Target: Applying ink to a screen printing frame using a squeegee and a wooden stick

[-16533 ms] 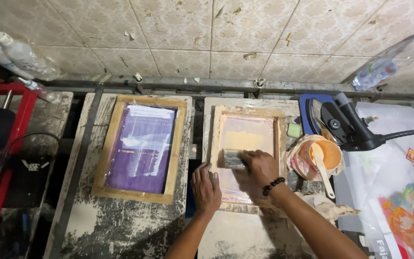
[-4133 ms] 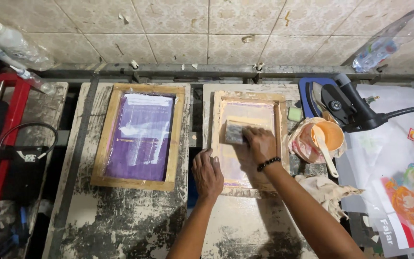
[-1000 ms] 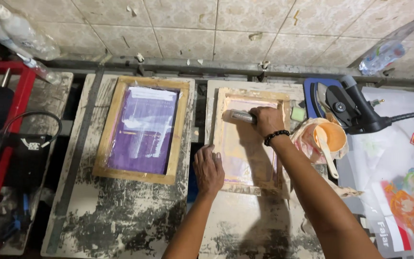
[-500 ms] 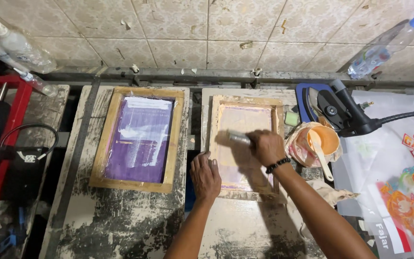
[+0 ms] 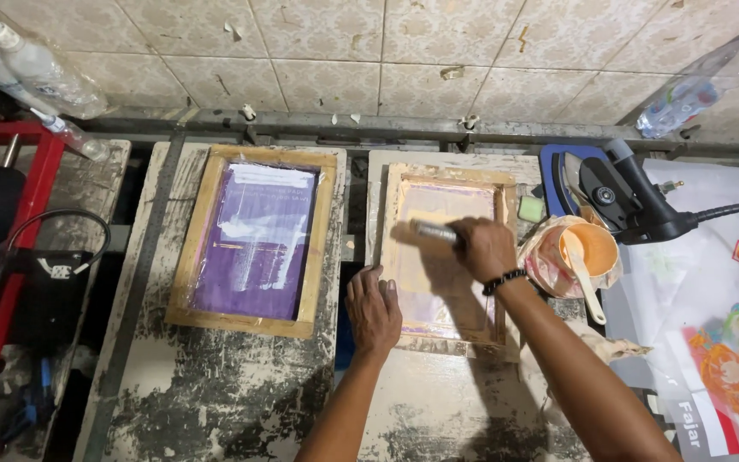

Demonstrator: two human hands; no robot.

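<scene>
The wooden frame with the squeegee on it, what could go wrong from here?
The left hand presses only the near left edge of the wooden frame, so the frame might shift while the right hand works the squeegee, smearing the print. The open tub of orange ink with a spoon in it sits right beside the right forearm; a bump could tip it.

A wooden frame with a purple screen (image 5: 256, 242) lies at nine o'clock. A black heat gun (image 5: 635, 201) rests at two o'clock, above an orange paint tub (image 5: 576, 255). Plastic bottles (image 5: 40, 68) lean at ten o'clock.
</scene>
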